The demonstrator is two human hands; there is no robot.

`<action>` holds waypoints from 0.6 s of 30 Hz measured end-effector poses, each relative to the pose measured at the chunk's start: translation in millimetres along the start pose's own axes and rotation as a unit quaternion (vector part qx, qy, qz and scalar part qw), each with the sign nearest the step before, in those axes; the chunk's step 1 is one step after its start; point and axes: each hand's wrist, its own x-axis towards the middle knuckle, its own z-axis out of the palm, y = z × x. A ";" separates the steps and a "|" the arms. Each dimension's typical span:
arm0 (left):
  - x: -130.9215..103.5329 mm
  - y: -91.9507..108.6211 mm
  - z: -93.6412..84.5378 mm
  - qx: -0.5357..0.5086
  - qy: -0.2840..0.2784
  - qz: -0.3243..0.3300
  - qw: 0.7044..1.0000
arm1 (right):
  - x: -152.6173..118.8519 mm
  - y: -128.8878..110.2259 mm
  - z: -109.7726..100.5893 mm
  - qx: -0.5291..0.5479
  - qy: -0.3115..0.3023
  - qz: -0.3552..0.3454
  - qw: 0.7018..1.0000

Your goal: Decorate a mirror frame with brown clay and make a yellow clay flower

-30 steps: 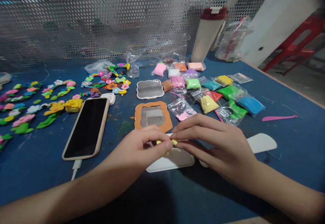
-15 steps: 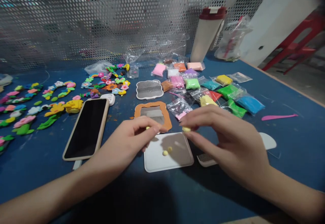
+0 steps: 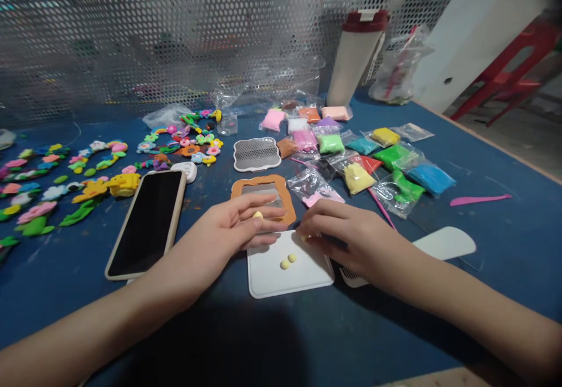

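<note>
My left hand (image 3: 223, 229) is turned palm inward, fingers stretched, with a small yellow clay ball (image 3: 257, 215) lying on them near the thumb. Over the upper right corner of a white rounded board (image 3: 290, 281), my right hand (image 3: 346, 232) is closed in a pinch on a piece of yellow clay (image 3: 304, 237), mostly covered by the fingers. Two more yellow balls (image 3: 288, 261) rest on the board between the hands. Just behind is a mirror framed in orange clay (image 3: 287, 205), partly hidden by my left fingers. A white comb (image 3: 445, 243) lies under my right wrist.
A phone (image 3: 147, 223) lies left of my left arm, beside colourful clay figures (image 3: 96, 191). Bagged clay (image 3: 331, 144) spreads behind my right hand. A scalloped mirror (image 3: 257, 154), a tumbler (image 3: 355, 59) and a pink tool (image 3: 480, 199) are further out.
My right hand has lowered and moved left to the board's corner with its yellow clay. The left fingers have straightened, showing the ball on them.
</note>
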 end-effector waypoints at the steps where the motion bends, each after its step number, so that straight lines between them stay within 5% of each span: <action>1: -0.3 -0.3 0.5 -0.007 0.003 -0.002 1.000 | -0.6 2.0 0.9 -0.011 -0.011 -0.007 1.000; 18: -2.4 -0.3 -0.8 -0.009 0.002 -0.013 1.000 | -9.5 -6.0 -18.8 -0.054 -0.066 -0.068 0.994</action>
